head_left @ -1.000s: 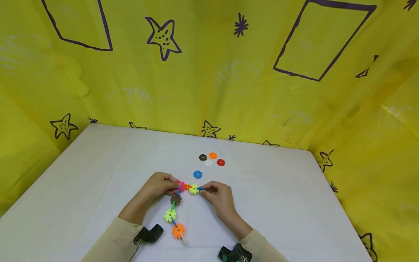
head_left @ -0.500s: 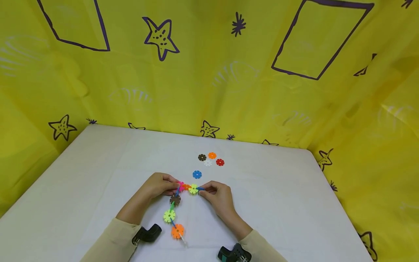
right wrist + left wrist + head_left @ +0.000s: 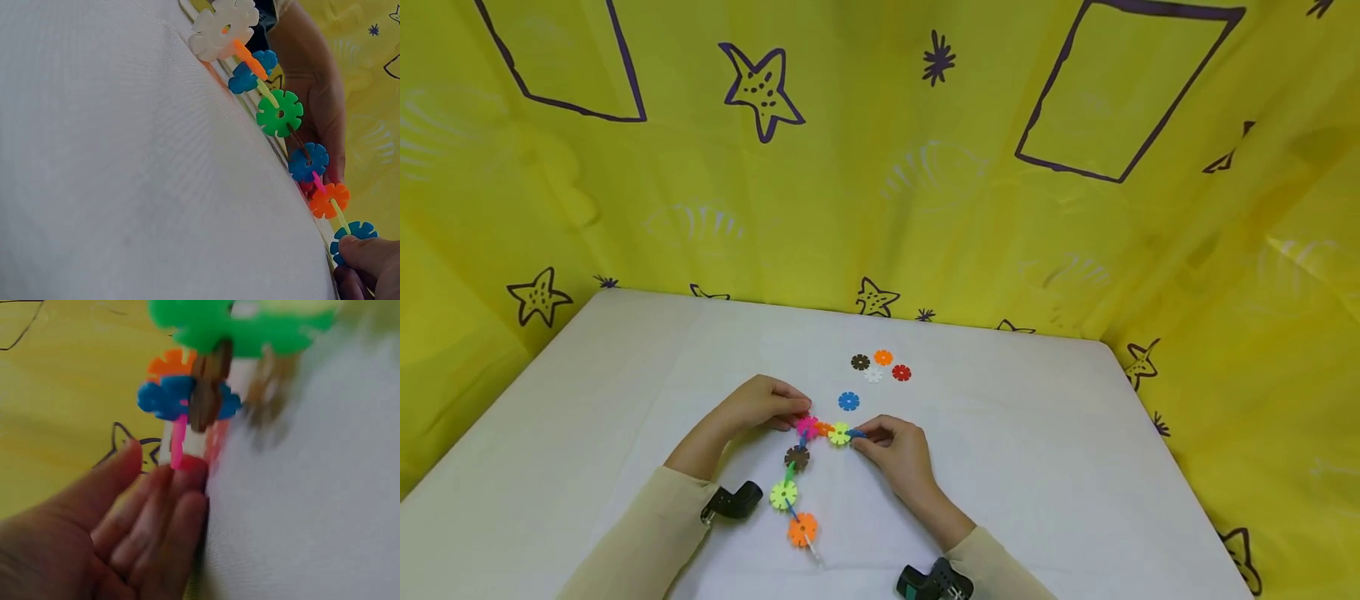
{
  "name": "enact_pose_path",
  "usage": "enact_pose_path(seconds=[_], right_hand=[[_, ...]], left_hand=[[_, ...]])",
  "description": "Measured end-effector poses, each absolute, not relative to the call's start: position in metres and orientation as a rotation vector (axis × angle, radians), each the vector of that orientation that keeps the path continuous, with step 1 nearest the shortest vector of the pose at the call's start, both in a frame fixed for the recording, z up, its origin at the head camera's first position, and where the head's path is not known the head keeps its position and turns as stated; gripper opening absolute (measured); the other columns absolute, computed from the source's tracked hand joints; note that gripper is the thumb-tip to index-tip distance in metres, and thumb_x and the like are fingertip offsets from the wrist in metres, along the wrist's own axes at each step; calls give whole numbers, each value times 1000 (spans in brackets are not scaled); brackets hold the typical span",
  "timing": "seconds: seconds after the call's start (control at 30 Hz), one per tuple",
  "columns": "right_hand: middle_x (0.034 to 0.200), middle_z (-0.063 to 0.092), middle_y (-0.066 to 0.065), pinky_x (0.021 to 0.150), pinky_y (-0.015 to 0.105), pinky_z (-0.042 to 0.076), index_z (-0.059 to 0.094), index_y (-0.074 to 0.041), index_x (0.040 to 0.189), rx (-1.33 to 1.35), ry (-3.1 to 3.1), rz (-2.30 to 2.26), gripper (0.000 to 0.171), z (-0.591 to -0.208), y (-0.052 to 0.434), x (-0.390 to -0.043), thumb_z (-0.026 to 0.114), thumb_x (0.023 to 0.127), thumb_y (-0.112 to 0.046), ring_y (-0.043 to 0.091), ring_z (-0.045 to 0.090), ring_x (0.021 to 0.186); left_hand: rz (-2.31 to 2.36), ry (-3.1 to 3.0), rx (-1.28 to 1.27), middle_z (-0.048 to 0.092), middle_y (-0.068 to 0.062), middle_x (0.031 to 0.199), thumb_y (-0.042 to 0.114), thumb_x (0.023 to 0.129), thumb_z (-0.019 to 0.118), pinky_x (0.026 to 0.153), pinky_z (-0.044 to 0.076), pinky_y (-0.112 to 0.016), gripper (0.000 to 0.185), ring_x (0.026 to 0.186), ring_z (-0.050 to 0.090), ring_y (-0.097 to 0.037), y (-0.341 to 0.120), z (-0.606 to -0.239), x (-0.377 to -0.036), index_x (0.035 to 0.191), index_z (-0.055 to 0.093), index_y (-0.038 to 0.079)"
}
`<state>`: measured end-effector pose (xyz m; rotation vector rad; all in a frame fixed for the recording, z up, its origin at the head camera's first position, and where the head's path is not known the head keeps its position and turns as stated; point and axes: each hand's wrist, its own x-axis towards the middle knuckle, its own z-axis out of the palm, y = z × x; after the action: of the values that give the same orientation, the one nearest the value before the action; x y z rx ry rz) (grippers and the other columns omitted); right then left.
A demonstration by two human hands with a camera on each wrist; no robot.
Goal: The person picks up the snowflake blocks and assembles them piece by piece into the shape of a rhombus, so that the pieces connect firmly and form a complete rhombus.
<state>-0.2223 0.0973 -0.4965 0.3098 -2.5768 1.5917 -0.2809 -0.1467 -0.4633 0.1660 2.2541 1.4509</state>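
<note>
A bent chain of notched plastic snowflake discs lies on the white table, from a clear-white one at the near end through an orange disc, a yellow-green one and a brown disc to a pink disc at the bend. From there it runs right to a blue disc, which my right hand pinches between thumb and fingers. My left hand is right behind the pink disc. In the left wrist view its thumb stands away from the fingers, whose tips are at the pink disc's edge.
Beyond the hands lie loose discs: a blue one, a brown one, an orange one, a white one and a red one. A yellow curtain with drawn stars hangs behind the table.
My left hand has let go of the pink disc and shifted slightly back and left, so more of that disc shows. My right hand keeps its pinch on the blue disc.
</note>
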Motion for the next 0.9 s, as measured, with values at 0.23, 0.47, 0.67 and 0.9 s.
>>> enact_pose_path(seconds=[0.23, 0.47, 0.67, 0.9], right_hand=[[83, 74, 0, 69, 19, 56, 77, -11, 88, 331, -2568, 1620, 7, -497, 97, -222, 80, 82, -12, 7, 65, 74], [83, 74, 0, 69, 19, 56, 77, -10, 88, 337, -2560, 1619, 8, -495, 98, -221, 80, 81, -11, 6, 65, 75], [83, 74, 1, 68, 19, 56, 77, -10, 88, 345, -2555, 1595, 9, -494, 98, -221, 81, 81, -9, 6, 65, 74], [84, 74, 1, 69, 19, 56, 77, -10, 90, 341, -2555, 1612, 11, -495, 98, -221, 81, 80, -10, 7, 65, 74]], left_hand=[[1188, 2215, 545, 75, -5, 93, 21, 93, 68, 74, 58, -25, 24, 78, 64, -9, -135, -454, -307, 106, 75, 1], [982, 2242, 668, 75, 2, 89, 23, 89, 72, 75, 48, -22, 18, 78, 56, -6, -122, -447, -314, 97, 79, 8], [966, 2270, 651, 75, 4, 85, 20, 86, 74, 74, 46, -23, 14, 76, 55, -7, -117, -448, -309, 94, 79, 10], [982, 2278, 664, 75, 3, 87, 17, 86, 74, 75, 47, -24, 12, 78, 56, -7, -120, -449, -307, 93, 79, 10]])
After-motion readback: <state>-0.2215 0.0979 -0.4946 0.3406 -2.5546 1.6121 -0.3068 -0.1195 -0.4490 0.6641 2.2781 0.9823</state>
